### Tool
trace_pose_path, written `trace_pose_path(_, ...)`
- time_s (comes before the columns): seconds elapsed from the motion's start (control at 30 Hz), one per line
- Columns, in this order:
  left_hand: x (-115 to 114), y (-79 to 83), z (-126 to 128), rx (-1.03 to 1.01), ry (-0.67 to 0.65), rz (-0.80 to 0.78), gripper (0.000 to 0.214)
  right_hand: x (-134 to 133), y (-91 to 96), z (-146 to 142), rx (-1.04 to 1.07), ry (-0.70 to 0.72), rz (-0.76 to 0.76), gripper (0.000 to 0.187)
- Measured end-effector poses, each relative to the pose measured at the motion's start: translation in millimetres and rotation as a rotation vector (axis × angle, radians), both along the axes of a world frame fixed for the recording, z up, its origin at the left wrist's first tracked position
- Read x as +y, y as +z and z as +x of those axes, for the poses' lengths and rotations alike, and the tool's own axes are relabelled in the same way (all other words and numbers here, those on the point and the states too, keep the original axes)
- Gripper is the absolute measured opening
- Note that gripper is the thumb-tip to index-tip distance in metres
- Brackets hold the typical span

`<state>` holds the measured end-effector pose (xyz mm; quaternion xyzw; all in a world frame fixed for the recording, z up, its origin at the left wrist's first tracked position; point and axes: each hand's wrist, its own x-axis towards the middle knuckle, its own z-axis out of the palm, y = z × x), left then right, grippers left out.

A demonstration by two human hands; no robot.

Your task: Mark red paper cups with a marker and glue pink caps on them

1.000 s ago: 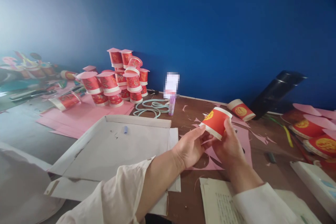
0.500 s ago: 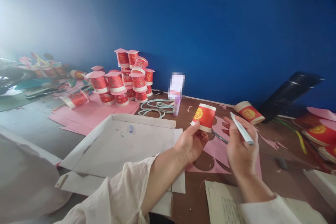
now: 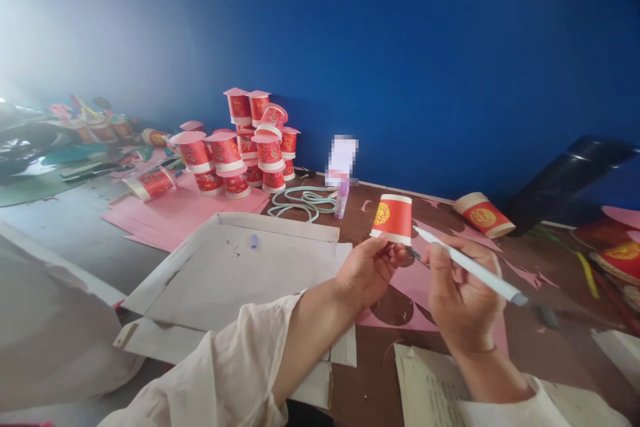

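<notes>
My left hand (image 3: pixel 369 270) is closed on a red paper cup (image 3: pixel 393 218) with a gold emblem, held upside down above the brown table. My right hand (image 3: pixel 463 297) grips a white pen (image 3: pixel 467 265) whose tip points toward the cup's white rim. Below both hands lies a pink paper sheet (image 3: pixel 415 293) with round holes cut out of it.
A flattened white cardboard box (image 3: pixel 240 273) lies to the left. Behind it stands a pile of red cups with pink lids (image 3: pixel 240 143) on pink paper, beside a coiled cable (image 3: pixel 297 201) and a glue stick (image 3: pixel 343 197). Another red cup (image 3: pixel 483 215) lies by a black flask (image 3: pixel 565 177).
My right hand let go of the cup and now holds a pen aimed at it. My left hand turned the cup upright-inverted and lifted it slightly left.
</notes>
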<state>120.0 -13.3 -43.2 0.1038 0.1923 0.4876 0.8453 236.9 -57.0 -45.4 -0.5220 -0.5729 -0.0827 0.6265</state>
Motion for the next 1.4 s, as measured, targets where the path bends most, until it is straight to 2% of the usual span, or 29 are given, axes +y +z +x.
trace_pose_path(0.1, -0.9, -1.4, 0.4, -0.003, -0.001, 0.034, 0.017, 0.2, -2.0, -1.1, -0.055, -0.099, 0.003, 0.02)
trace_pose_path(0.3, -1.1, -3.1, 1.3, 0.017, 0.026, 0.093, 0.007, -0.7, -3.0, -1.2, -0.07, -0.021, -0.099, 0.021)
trace_pose_path(0.57, -1.8, -1.6, 2.8, 0.079, 0.046, 0.059, 0.01, 3.0, -6.5, 2.8, -0.164, 0.064, -0.057, 0.014)
trace_pose_path(0.77, -2.5, 0.6, 3.9, 0.108, 0.056, 0.02, 0.011, 2.9, -6.2, 1.2, -0.18, 0.043, -0.081, 0.012)
trace_pose_path(1.4, -4.8, -2.1, 4.2, 0.089, 0.03, 0.097, 0.009, 6.1, -7.6, 1.6, -0.215, 0.015, -0.088, 0.014)
